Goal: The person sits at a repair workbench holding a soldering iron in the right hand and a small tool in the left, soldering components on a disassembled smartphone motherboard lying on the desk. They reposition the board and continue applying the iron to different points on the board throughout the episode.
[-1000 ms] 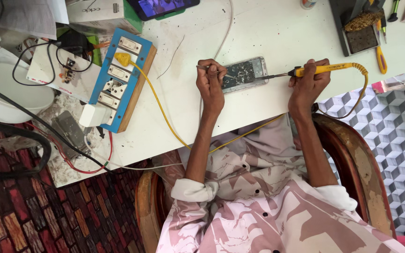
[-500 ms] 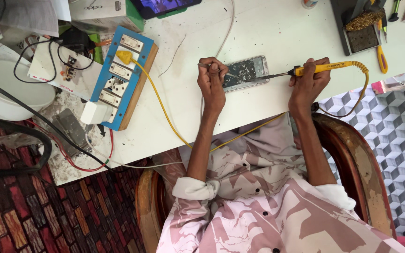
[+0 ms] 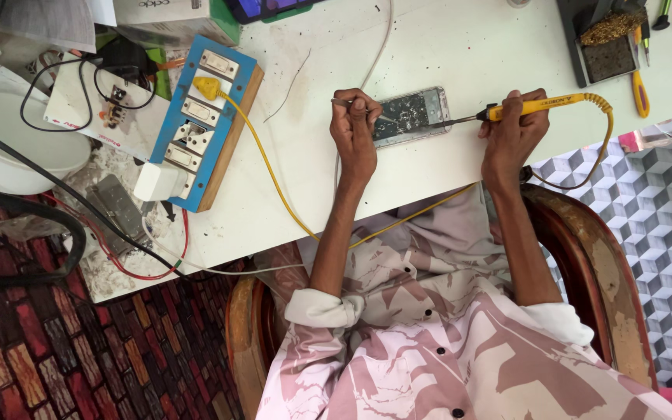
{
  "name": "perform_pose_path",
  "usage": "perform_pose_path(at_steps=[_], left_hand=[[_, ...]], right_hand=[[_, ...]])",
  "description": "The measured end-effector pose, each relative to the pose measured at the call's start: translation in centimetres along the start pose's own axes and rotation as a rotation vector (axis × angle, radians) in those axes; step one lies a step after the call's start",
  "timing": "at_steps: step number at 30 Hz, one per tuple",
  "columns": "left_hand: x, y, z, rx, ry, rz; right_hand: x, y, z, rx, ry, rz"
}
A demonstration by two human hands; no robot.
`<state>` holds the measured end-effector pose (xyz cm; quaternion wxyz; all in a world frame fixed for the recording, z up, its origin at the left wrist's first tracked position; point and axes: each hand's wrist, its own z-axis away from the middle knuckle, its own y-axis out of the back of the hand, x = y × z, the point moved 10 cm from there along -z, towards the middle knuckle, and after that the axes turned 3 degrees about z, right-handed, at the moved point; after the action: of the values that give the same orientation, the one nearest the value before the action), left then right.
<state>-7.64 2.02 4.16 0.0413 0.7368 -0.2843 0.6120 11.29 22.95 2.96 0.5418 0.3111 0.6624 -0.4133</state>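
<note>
**Asker:** At the middle of the white table (image 3: 460, 47), what sits between the hands?

**Describer:** An opened phone (image 3: 412, 115), back cover off, lying flat near the table's front edge. The left hand (image 3: 355, 132) is closed on its left end, fingers curled tight around a thin rod or wire whose kind I cannot tell. The right hand (image 3: 513, 132) is wrapped fully around the yellow soldering iron (image 3: 534, 105), its tip resting at the phone's right end.

**Asker:** Has anything changed in the last second?

**Describer:** Hardly. Both hands and the phone sit where they were; the iron tip stays at the same spot, which reads as steady work on one point.

**Asker:** And around them?

**Describer:** A yellow cord (image 3: 274, 179) runs from the iron to a blue switchboard (image 3: 204, 117) on the left. A tray of brass wool (image 3: 607, 39) sits at the far right.
</note>
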Motion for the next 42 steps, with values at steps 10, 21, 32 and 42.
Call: perform_pose_path(at_steps=[10, 21, 32, 42], left_hand=[[0.3, -0.1, 0.1, -0.006, -0.011, 0.037], [0.2, 0.1, 0.0, 0.005, 0.014, 0.026], [0.0, -0.1, -0.1, 0.005, 0.003, 0.026], [0.3, -0.4, -0.1, -0.012, -0.010, 0.028]], right_hand=[[1.8, 3.9, 0.5, 0.212, -0.044, -0.207], [1.3, 3.2, 1.3, 0.167, -0.003, -0.143], [-0.6, 1.7, 1.6, 0.091, 0.013, 0.036], [-1.6, 0.5, 1.7, 0.023, 0.056, 0.110]])
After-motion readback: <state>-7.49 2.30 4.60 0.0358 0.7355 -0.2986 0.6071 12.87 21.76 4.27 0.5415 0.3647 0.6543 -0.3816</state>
